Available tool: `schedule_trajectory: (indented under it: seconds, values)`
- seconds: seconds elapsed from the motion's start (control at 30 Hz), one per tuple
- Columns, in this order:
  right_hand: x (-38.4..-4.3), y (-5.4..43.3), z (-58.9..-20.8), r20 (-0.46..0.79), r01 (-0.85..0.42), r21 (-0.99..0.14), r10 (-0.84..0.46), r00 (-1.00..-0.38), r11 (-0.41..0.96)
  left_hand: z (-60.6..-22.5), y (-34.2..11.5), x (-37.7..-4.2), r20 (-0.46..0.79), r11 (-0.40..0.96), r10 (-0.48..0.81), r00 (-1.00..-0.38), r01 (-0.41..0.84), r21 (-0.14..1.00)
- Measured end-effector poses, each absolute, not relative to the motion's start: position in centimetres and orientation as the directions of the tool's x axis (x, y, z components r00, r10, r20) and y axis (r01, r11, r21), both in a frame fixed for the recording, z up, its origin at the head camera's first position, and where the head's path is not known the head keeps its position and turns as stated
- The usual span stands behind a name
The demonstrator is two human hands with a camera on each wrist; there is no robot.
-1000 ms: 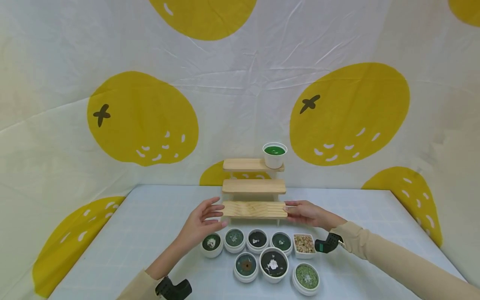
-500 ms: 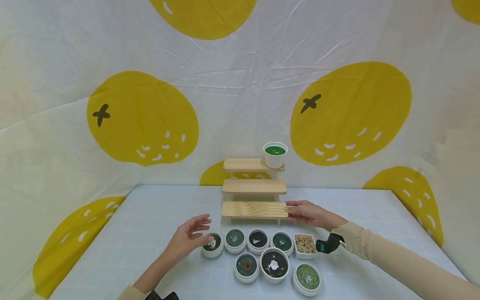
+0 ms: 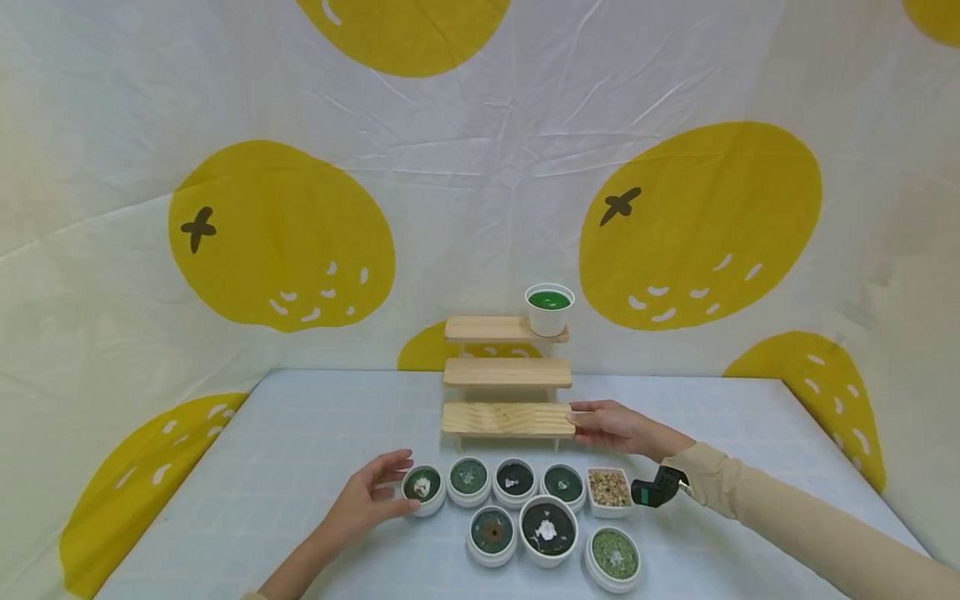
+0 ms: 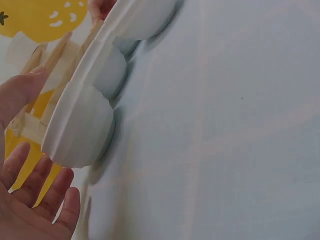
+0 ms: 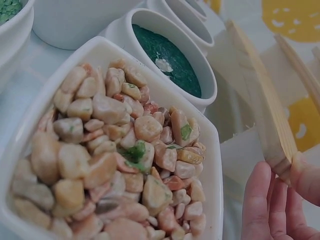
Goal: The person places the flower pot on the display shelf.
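Note:
A three-step wooden display stand (image 3: 507, 372) stands at the back of the table. My right hand (image 3: 615, 429) pinches the right end of its lowest board (image 5: 272, 125), thumb on top and fingers beneath. The left hand (image 3: 367, 497) is at the leftmost round white pot (image 3: 423, 490), thumb in front and fingers behind, spread apart. In the left wrist view that white pot (image 4: 80, 127) lies between thumb and fingers, with fingertips right by its rim. Dark green contents with a whitish patch fill this pot.
More round white pots with dark or green contents, including a larger pot (image 3: 549, 532), stand in two rows before the stand. A square dish of pebbles (image 3: 609, 490) ends the back row. One white cup of green (image 3: 550, 310) sits on the top step.
My left hand has come away from the left end of the lowest board and moved down and left to the leftmost pot. The right hand stays on the board.

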State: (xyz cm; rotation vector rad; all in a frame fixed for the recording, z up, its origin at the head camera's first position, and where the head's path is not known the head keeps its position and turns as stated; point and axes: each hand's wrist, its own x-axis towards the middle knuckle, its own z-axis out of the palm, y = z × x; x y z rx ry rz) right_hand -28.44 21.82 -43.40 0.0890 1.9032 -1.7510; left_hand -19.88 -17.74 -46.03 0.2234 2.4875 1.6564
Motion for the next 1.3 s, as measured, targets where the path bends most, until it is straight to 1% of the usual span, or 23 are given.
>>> schedule_trajectory:
  seconds: [0.27, 0.53, 0.97, 1.3]
  values:
    - [-28.5, 22.0, -43.4, -0.427, 0.409, -0.904, -0.331, -0.841, 0.126, -47.3, -17.9, -19.6, -0.026, 0.341, 0.265, -0.964, 0.069, 0.938]
    - [-28.7, 22.1, -43.6, -0.413, 0.402, -0.910, -0.345, -0.843, 0.106, -47.6, -17.7, -19.8, -0.023, 0.342, 0.255, -0.967, 0.068, 0.937]
    - [-28.5, 21.9, -43.4, -0.433, 0.418, -0.901, -0.328, -0.840, 0.117, -47.9, -17.8, -20.1, -0.012, 0.315, 0.294, -0.956, 0.085, 0.945]
    - [-28.4, 21.8, -43.3, -0.432, 0.418, -0.901, -0.320, -0.843, 0.115, -48.3, -17.6, -20.0, -0.012, 0.331, 0.268, -0.963, 0.080, 0.940]
